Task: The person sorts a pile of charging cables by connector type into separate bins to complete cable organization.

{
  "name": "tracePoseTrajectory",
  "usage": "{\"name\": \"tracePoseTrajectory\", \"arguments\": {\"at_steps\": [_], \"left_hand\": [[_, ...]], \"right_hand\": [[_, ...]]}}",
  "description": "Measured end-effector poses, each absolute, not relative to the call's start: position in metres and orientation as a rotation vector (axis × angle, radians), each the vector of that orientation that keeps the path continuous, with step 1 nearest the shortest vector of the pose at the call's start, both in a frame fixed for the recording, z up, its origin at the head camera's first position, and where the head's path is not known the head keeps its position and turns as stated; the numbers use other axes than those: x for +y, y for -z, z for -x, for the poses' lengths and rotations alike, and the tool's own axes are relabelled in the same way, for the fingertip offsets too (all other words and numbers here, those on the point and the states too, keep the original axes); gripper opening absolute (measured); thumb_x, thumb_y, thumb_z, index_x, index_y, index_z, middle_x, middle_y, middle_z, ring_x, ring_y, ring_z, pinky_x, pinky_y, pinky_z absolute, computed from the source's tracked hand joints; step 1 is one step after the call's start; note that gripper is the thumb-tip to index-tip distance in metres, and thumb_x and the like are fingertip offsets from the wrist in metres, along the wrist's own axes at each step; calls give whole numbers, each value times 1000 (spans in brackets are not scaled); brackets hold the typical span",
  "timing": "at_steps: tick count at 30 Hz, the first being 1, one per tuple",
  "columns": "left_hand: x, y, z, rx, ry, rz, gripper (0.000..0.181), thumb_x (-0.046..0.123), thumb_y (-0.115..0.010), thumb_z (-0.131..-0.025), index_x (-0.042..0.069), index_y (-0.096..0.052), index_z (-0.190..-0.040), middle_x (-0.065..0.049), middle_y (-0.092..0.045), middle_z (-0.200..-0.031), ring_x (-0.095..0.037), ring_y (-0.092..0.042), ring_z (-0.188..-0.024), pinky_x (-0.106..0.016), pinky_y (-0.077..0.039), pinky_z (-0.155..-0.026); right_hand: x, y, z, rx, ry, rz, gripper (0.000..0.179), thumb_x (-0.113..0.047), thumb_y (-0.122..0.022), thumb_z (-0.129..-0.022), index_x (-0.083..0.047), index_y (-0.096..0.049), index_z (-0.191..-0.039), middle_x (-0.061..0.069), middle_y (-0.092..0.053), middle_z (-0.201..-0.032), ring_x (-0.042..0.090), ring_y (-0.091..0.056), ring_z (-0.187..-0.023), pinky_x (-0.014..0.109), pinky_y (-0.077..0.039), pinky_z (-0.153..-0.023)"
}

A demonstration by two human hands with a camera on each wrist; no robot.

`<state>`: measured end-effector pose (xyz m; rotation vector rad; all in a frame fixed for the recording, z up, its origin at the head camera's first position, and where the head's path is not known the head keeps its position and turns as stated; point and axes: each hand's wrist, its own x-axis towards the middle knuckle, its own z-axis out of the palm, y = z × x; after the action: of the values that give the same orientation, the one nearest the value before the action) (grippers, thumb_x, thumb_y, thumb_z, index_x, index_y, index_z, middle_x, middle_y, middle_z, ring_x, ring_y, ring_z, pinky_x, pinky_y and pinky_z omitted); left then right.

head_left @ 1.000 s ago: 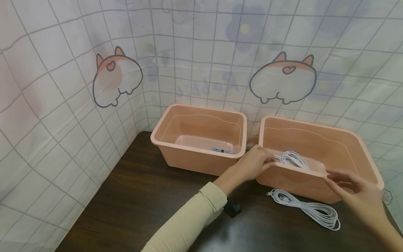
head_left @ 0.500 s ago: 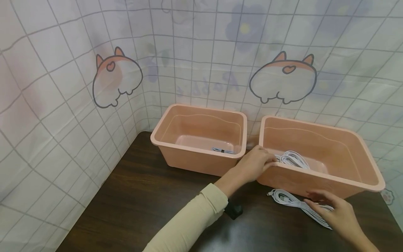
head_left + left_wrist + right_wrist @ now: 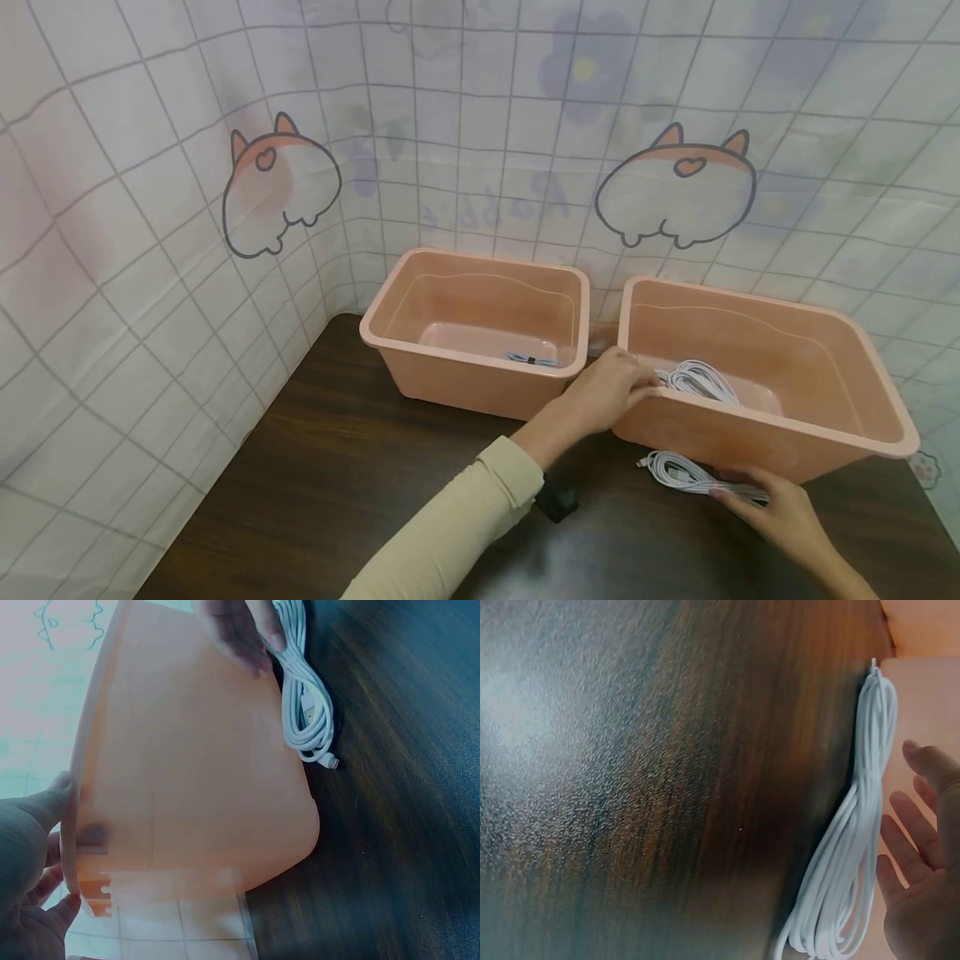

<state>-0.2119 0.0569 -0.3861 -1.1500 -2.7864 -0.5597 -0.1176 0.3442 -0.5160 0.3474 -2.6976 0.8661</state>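
In the head view my left hand (image 3: 611,387) grips the near left rim of the right pink bin (image 3: 757,433); the left wrist view shows thumb and fingers on both sides of the rim. On the table before this bin lies a coiled white USB cable (image 3: 678,475), its connector end to the left. My right hand (image 3: 780,508) is over the cable's middle, covering part of it. In the right wrist view the fingers (image 3: 907,832) are spread and loosely bent beside the cable, thumb apart from them. Another white coiled cable (image 3: 703,381) lies inside the right bin.
A second pink bin (image 3: 465,383) stands to the left, with a thin light-blue cable (image 3: 532,359) inside, bound by a black tie. A small black object (image 3: 557,500) sits by the left forearm. Behind both bins hangs a gridded white curtain (image 3: 480,150).
My right hand has left the right bin's front rim and moved down and left to the cable on the table. My left hand keeps its place on the rim.
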Motion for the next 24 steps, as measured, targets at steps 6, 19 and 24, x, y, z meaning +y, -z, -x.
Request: {"name": "tracePoseTrajectory", "arguments": {"at_steps": [6, 19, 24], "left_hand": [[57, 385, 212, -2787, 559, 1156, 26, 31, -60, -108, 20, -80, -120, 8, -77, -114, -14, -60, -121, -19, -41, -108], [57, 384, 211, -2782, 565, 1167, 25, 31, -60, -108, 20, -80, -119, 8, -77, -115, -13, -61, -123, -19, -40, -110], [56, 384, 211, -2777, 551, 1166, 25, 31, -61, -108, 20, -80, -119, 9, -78, -114, -13, -61, -122, -18, -39, -110]], "right_hand": [[347, 526, 123, -2658, -838, -465, 36, -9, -96, -69, -13, -80, -101, -12, -77, -96, -10, -62, -92, 7, -40, -76], [344, 543, 128, -2693, -810, -530, 41, -6, -96, -66, -12, -77, -102, -8, -69, -86, -5, -56, -80, 19, -43, -67], [341, 540, 126, -2712, -809, -512, 39, -6, -95, -69, -12, -77, -102, -10, -69, -86, -6, -57, -80, 23, -45, -66]]}}
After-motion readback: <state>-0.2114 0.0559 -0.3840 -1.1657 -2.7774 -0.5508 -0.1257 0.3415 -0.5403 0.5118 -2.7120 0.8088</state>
